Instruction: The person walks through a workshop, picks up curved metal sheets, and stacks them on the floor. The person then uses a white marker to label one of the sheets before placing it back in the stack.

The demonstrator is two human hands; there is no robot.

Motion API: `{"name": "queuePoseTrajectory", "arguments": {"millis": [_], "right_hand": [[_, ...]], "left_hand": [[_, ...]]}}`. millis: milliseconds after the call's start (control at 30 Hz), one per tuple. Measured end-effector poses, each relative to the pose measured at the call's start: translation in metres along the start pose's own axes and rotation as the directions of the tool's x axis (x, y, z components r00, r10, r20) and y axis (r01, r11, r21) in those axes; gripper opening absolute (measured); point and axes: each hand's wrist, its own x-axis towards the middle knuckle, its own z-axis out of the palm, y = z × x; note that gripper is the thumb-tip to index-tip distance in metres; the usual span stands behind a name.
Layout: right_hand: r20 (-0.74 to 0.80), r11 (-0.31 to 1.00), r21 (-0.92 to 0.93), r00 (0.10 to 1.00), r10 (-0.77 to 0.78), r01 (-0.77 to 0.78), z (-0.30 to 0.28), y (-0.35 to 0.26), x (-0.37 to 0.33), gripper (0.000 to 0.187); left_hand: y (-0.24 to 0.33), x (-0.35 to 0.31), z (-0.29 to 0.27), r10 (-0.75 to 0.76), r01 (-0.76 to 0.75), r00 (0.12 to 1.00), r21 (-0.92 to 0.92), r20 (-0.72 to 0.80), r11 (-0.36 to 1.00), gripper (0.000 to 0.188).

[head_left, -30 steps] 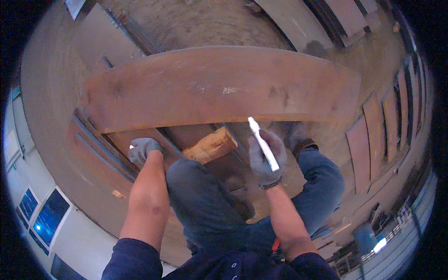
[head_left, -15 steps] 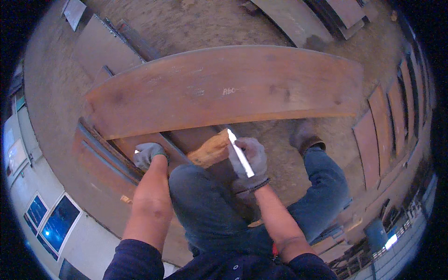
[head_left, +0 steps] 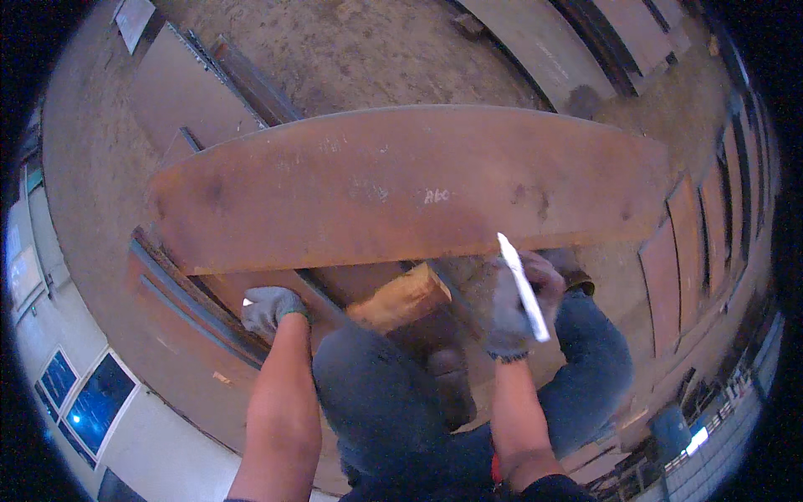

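Note:
A long rusty steel plate (head_left: 368, 222) with a curved far edge lies across in front of me, chalk-like marks on its face. My right hand (head_left: 507, 318), in a grey glove, grips a white marker pen (head_left: 529, 299). Its tip points up toward the plate's near edge, right of the middle; contact I cannot make out. At the left, below that edge, my gloved left hand (head_left: 276, 309) is closed, with a small white piece poking out of the fist. Between the hands a wooden block (head_left: 401, 299) sits by my knee, next to the plate's near edge.
Flat steel bars (head_left: 196, 305) lie under the plate's left end. Several rusty plates (head_left: 684, 259) lean in a row at the right. More sheets (head_left: 535, 50) rest on the dirt ground at the far side. A pale wall with windows (head_left: 104, 397) stands at the left.
My right hand has moved right with the marker pen, from beside the wooden block to the plate's near edge. My left hand stays closed at the left. The view has shifted slightly.

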Motion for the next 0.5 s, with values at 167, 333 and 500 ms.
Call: {"name": "queuePoseTrajectory", "arguments": {"millis": [167,333,500], "right_hand": [[-0.081,0.967,0.256,0.996,0.027,-0.006,-0.005,-0.011,0.012,0.028],[0.191,0.941,0.222,0.957,0.217,-0.257,0.015,-0.019,-0.005,0.028],[0.721,0.933,-0.134,0.614,0.322,-0.333,0.035,-0.014,-0.003,0.021]], "left_hand": [[-0.006,0.001,-0.004,0.204,-0.188,0.975,-0.174,0.083,0.967,0.040],[0.002,-0.007,-0.009,0.075,-0.084,0.996,-0.644,-0.041,0.761,0.041],[0.010,-0.016,-0.020,0.046,-0.076,0.997,-0.571,-0.066,0.817,0.043]]}}
